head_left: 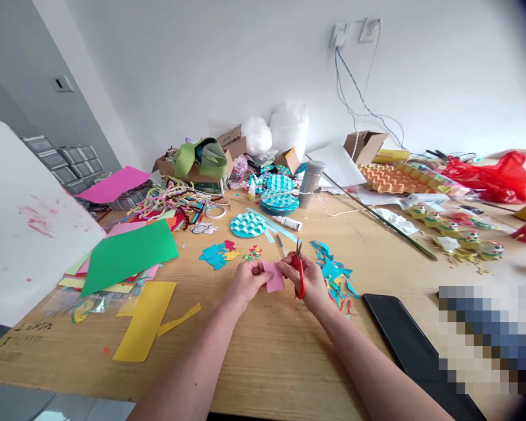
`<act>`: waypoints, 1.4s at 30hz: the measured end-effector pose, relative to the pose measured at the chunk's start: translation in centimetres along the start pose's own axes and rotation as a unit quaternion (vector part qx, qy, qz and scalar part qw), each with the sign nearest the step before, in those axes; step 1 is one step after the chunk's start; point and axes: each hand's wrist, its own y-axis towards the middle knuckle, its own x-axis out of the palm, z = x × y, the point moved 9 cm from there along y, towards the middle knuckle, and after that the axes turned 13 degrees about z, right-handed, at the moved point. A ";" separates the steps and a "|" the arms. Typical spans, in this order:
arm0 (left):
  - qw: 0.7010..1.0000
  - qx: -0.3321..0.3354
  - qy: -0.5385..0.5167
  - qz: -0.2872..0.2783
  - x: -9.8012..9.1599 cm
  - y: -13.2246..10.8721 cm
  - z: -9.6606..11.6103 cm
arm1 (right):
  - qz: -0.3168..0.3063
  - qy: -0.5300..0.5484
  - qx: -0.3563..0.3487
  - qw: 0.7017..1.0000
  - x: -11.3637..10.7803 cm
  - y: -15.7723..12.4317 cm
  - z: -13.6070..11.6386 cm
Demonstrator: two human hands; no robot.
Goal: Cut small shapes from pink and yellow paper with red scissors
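Over the middle of a wooden table, my left hand pinches a small pink piece of paper. My right hand is closed round the red handles of a pair of scissors. The blades point up and away, right beside the pink paper. Blue, red and yellow paper cut-outs lie just beyond my left hand. A pile of blue paper scraps lies to the right of my right hand.
Green, yellow and pink paper sheets lie at the left. Blue wave-patterned paper discs, a glue tube and a grey bottle stand further back. A black flat object lies at the right. Cardboard boxes and a red bag sit by the wall.
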 end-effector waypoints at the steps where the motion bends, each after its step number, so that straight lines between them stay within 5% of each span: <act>1: 1.000 0.002 0.007 -0.001 0.0 -0.1 -0.1 | -0.002 0.007 0.006 1.000 0.0 0.0 0.1; 15: 0.993 0.036 -0.098 0.060 -1.4 0.6 0.5 | -0.091 -0.052 0.000 0.994 1.5 -0.2 0.5; 24: 1.000 -0.011 0.001 -0.009 0.1 0.1 -1.4 | 0.019 0.028 0.015 0.999 -0.7 0.9 0.2; 29: 0.998 -0.019 -0.062 0.026 -0.5 0.4 -1.2 | 0.046 0.015 -0.039 0.998 -1.4 0.8 -1.3; 34: 0.990 -0.034 -0.124 0.063 -1.5 0.8 -1.1 | -0.044 -0.024 -0.006 0.999 -0.1 0.8 -0.1; 42: 0.999 -0.015 -0.042 0.011 0.4 -0.2 -1.4 | -0.019 0.039 0.018 0.999 -0.4 1.1 0.1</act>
